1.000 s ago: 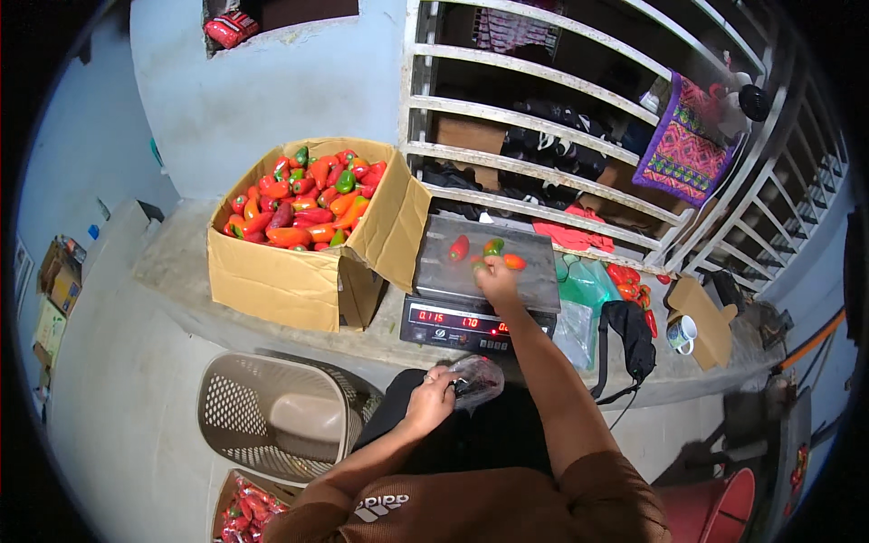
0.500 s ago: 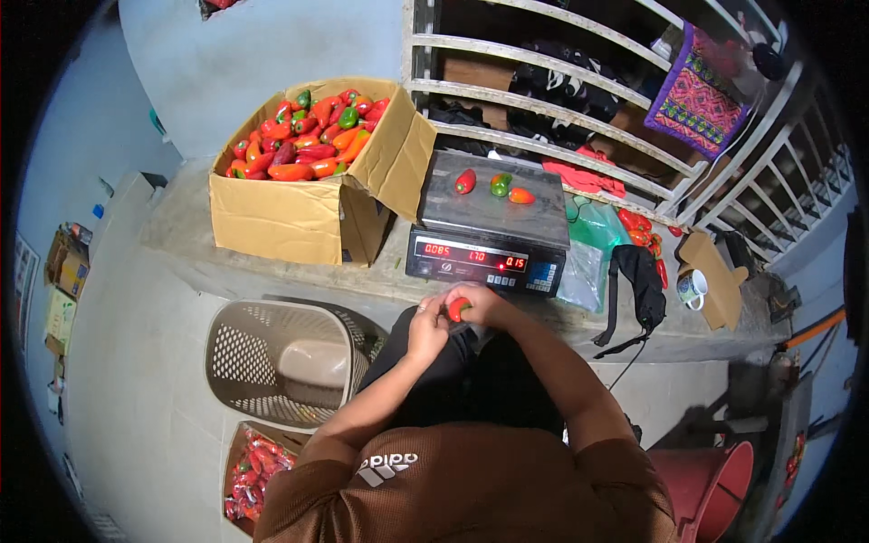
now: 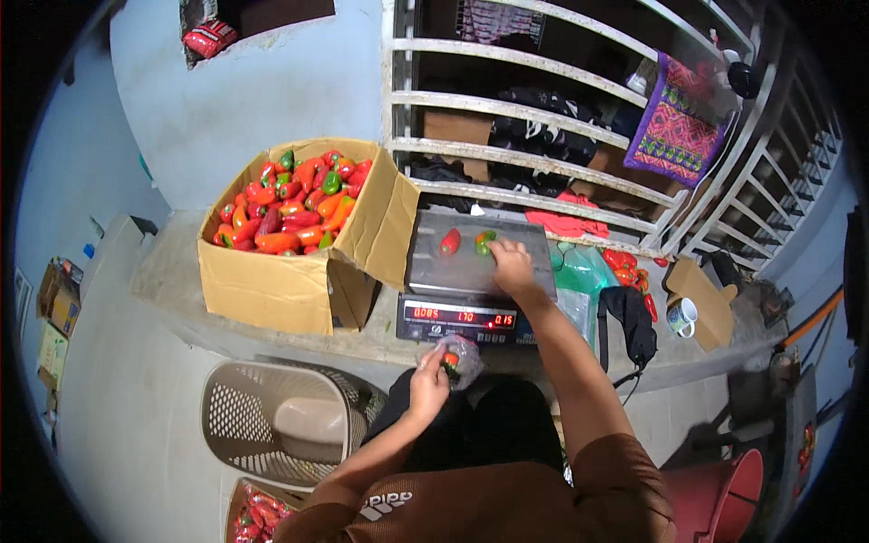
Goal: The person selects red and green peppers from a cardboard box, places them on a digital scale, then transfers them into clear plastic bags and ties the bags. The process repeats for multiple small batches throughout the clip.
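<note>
My left hand [image 3: 429, 385] holds a clear plastic bag [image 3: 459, 358] with peppers in it, just below the front of a digital scale [image 3: 474, 273]. My right hand [image 3: 512, 265] reaches onto the scale's grey platform, fingers over a green and orange pepper [image 3: 484, 242]. A red pepper [image 3: 450, 242] lies to its left on the platform. Whether my right hand grips the pepper is hidden by the fingers.
An open cardboard box [image 3: 290, 281] full of red, orange and green peppers stands left of the scale on a concrete ledge [image 3: 172, 271]. A beige plastic basket [image 3: 272, 421] sits below. Green bags, loose peppers, a mug [image 3: 681, 316] and a small box lie right. White bars [image 3: 543, 149] stand behind.
My right hand has gone from the bag near my lap back up onto the scale platform. One pepper fewer lies on the platform than half a second ago.
</note>
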The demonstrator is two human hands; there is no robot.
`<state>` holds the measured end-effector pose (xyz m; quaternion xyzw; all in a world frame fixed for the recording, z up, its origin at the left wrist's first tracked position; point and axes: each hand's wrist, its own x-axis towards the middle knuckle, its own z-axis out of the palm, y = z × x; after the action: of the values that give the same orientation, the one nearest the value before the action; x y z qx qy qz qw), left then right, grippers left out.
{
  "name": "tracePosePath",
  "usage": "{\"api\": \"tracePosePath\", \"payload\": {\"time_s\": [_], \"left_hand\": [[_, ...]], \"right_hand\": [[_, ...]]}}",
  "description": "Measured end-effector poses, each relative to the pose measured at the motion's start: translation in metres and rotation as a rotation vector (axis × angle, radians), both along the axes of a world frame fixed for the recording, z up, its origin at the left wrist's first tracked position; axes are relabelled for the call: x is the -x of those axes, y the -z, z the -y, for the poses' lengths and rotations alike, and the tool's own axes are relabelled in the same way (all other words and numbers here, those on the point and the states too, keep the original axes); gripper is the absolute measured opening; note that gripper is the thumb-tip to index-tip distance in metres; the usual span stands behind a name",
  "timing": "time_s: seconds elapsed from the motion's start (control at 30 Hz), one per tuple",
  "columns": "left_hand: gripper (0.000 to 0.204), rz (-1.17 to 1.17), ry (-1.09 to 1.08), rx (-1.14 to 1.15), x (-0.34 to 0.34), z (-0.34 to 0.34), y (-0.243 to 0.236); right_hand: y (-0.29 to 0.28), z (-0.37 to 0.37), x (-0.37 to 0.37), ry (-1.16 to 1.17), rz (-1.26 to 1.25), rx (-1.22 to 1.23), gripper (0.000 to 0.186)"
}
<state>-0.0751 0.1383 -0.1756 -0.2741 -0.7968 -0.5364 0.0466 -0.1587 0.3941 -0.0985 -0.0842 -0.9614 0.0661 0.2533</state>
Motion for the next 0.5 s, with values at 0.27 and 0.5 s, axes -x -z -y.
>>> {"api": "tracePosePath", "payload": {"time_s": [0.27,0.5], "left_hand": [[0.039,-0.04,0.061,-0.006,0.004,0.001,-0.009],[0.039,-0.03,0.073,-0.006,0.008,-0.001,-0.005]], "right_hand": [[-0.008,-0.049,0.028,-0.097,0.403,0.005,0.023],[-0.039,-0.048,0.059,-0.484,0.637,-0.205,0.019]]}}
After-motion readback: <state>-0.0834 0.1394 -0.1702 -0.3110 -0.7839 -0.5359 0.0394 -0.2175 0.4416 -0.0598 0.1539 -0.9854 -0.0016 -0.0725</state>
